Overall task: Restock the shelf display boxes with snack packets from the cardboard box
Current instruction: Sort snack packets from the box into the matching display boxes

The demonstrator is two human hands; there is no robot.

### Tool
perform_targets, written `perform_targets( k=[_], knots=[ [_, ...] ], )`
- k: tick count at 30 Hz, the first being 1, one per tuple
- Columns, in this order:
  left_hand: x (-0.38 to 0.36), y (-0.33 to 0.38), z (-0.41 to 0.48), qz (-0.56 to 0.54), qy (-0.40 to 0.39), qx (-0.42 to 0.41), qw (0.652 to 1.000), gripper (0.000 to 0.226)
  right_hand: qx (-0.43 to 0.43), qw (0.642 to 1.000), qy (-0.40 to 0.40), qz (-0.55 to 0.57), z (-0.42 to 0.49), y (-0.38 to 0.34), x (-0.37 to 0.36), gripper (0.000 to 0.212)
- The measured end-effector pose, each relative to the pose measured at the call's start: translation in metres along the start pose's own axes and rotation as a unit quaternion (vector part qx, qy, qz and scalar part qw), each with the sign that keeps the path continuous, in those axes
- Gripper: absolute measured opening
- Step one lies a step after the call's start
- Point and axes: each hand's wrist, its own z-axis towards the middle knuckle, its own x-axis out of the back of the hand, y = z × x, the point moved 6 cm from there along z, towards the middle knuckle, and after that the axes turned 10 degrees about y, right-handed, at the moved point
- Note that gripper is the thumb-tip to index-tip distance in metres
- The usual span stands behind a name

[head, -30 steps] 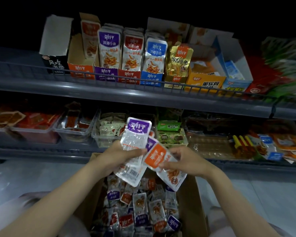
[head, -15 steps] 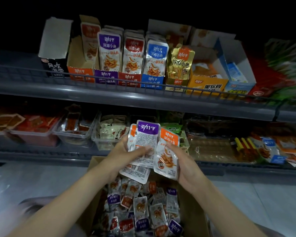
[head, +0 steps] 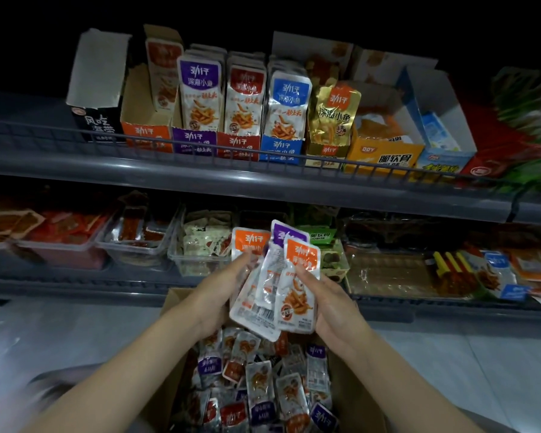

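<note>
Silver foil snack packets (head: 275,276) now bunched upright; my left hand (head: 222,295), right hand (head: 331,307) fingers both gripping them. Orange cardboard display box (head: 144,132) up-left, left nearer.

**Snack packets held between a floor box and two shelves**

A brown open cardboard box (head: 352,389) sits nearest the viewer, with small loose foil snack packets (head: 260,382) heaped in it. Directly above it, the left hand (head: 228,295) and right hand (head: 328,303) hold a fan of orange- and purple-topped foil packets (head: 275,285) between them, one hand at each side. Behind the hands runs the lower grey metal shelf (head: 107,281), carrying clear plastic trays (head: 138,250). Above that, the upper grey metal shelf (head: 169,179) holds upright printed card display boxes (head: 238,145) side by side, with packets standing in them.
</note>
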Motion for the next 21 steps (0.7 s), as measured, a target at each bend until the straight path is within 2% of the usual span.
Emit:
perform_targets(
  k=[4, 7, 11, 14, 15, 18, 21],
  knots=[
    [0.009, 0.009, 0.004, -0.075, 0.017, -0.001, 0.997, 0.030, 0.066, 0.995, 0.051, -0.050, 0.002, -0.025, 0.018, 0.027],
    [0.004, 0.005, 0.003, -0.090, -0.017, 0.025, 0.996, 0.033, 0.135, 0.979, 0.086, -0.124, 0.000, -0.040, 0.024, 0.019],
    [-0.014, -0.007, -0.002, 0.009, -0.071, 0.023, 0.997, 0.057, 0.156, 0.964, 0.090, -0.193, -0.006, -0.031, 0.009, 0.013],
    [-0.022, -0.008, 0.001, -0.013, -0.087, 0.016, 0.996, 0.107, 0.178, 0.957, 0.060, -0.221, -0.012, -0.019, -0.009, 0.021],
    [-0.022, -0.008, 0.003, -0.028, -0.083, 0.019, 0.996, 0.111, 0.180, 0.958, 0.052, -0.216, -0.013, -0.017, -0.012, 0.020],
    [-0.021, -0.010, 0.000, -0.046, -0.084, 0.042, 0.995, 0.078, 0.143, 0.975, 0.026, -0.166, -0.013, -0.009, -0.018, 0.017],
    [-0.017, -0.012, 0.002, -0.053, -0.080, 0.041, 0.995, 0.066, 0.060, 0.994, -0.004, -0.095, -0.011, 0.000, -0.022, 0.022]
  ],
)
